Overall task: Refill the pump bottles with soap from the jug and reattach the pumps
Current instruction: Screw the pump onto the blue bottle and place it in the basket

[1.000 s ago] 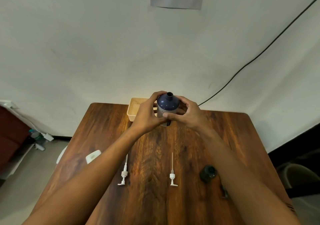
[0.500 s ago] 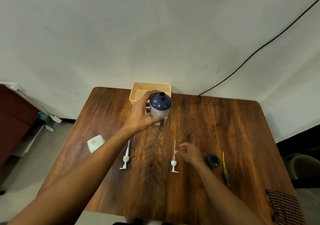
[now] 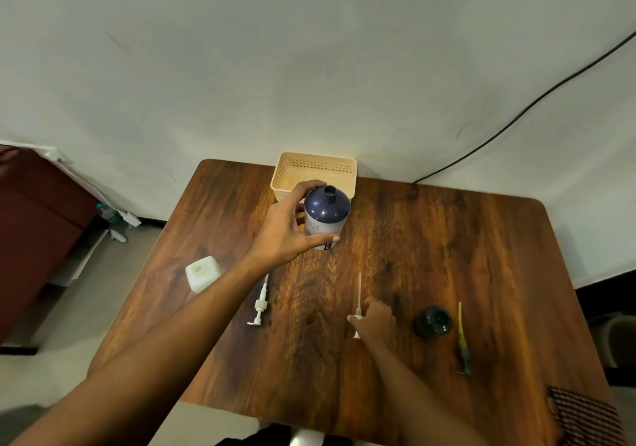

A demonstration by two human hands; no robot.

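Grip of left hand wrapped round dark blue bottle, kept upright on wooden table just before beige basket, neck uncapped, probably steadied for a pump. Right hand down on nearer white pump, fingers curled over its head; whether actually closed on it, impossible to tell. Second pump lying flat beside left forearm, untouched. White jug parked at table's left edge, mouth uncovered, presumably within reach for pouring. Small dark bottle and yellow pump set aside to the right.
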